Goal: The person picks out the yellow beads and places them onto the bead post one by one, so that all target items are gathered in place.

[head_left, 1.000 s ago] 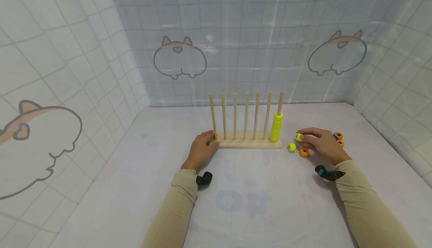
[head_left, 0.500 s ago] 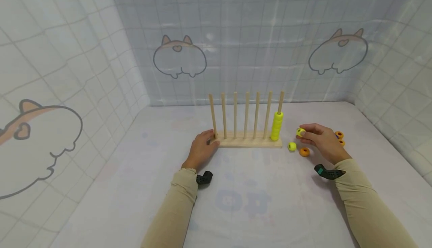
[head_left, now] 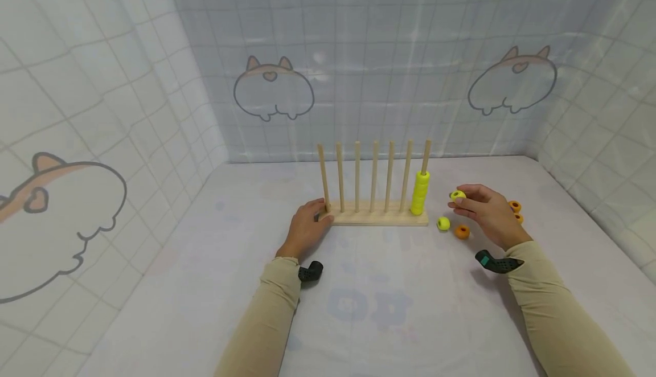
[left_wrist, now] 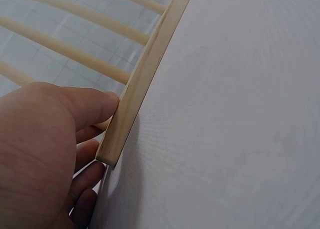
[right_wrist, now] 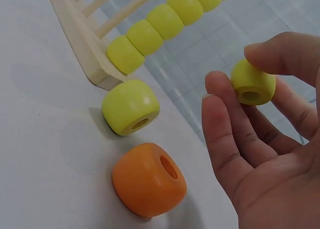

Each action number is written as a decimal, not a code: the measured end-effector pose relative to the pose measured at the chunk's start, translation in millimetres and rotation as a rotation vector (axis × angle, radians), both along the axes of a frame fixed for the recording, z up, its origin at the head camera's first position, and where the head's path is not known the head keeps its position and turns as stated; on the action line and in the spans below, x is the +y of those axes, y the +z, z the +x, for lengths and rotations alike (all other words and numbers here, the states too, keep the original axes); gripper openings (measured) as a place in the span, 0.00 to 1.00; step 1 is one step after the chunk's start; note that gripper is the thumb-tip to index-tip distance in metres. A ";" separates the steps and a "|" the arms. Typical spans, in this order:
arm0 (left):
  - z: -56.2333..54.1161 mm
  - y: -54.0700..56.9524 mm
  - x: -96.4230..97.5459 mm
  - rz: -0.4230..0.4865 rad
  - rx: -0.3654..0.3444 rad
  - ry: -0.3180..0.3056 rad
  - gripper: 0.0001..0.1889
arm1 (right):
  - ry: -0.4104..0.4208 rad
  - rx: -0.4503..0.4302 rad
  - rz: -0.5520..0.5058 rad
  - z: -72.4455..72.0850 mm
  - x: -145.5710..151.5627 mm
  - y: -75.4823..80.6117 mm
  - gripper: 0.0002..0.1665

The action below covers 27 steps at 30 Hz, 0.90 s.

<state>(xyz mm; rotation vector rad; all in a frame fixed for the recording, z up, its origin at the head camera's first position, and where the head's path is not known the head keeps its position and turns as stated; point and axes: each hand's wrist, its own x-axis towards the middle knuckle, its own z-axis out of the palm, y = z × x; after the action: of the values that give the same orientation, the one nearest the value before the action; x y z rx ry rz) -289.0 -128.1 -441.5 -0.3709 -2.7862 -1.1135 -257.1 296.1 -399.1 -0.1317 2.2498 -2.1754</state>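
Observation:
A wooden peg rack [head_left: 376, 217] with several upright rods stands on the table. Its rightmost rod carries a stack of yellow beads [head_left: 419, 193]; the other rods are bare. My left hand [head_left: 306, 226] grips the rack's left end, thumb on the front edge of the base [left_wrist: 135, 89] and fingers behind it. Off to the right of the rack, my right hand [head_left: 487, 212] pinches a yellow bead [right_wrist: 254, 84] between thumb and fingers, above the table, its hole showing. Below that hand lie a loose yellow bead [right_wrist: 131, 107] and an orange bead [right_wrist: 149, 179].
More orange beads [head_left: 515, 206] lie to the right of the right hand, partly hidden by it. A white cloth covers the table [head_left: 369, 286]. Grid-patterned sheets [head_left: 389, 69] with animal drawings hang behind and at both sides.
My right hand has lifted the yellow bead off the table and turned it, so that its hole faces more upward. The left hand stays on the rack.

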 end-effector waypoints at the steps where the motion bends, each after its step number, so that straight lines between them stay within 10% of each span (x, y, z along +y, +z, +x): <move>1: -0.1 0.0 -0.1 0.001 -0.001 -0.001 0.26 | -0.001 0.002 0.000 -0.1 0.1 -0.5 0.20; 27: -1.4 -2.3 -1.6 0.002 0.005 -0.012 0.27 | 0.070 0.047 -0.080 1.7 -5.7 5.1 0.27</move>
<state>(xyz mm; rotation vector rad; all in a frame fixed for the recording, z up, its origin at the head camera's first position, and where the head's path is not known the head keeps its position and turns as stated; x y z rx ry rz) -290.4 -129.7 -443.8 -0.3906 -2.7825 -1.1163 -255.4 290.4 -394.0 -0.2605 2.1463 -2.2502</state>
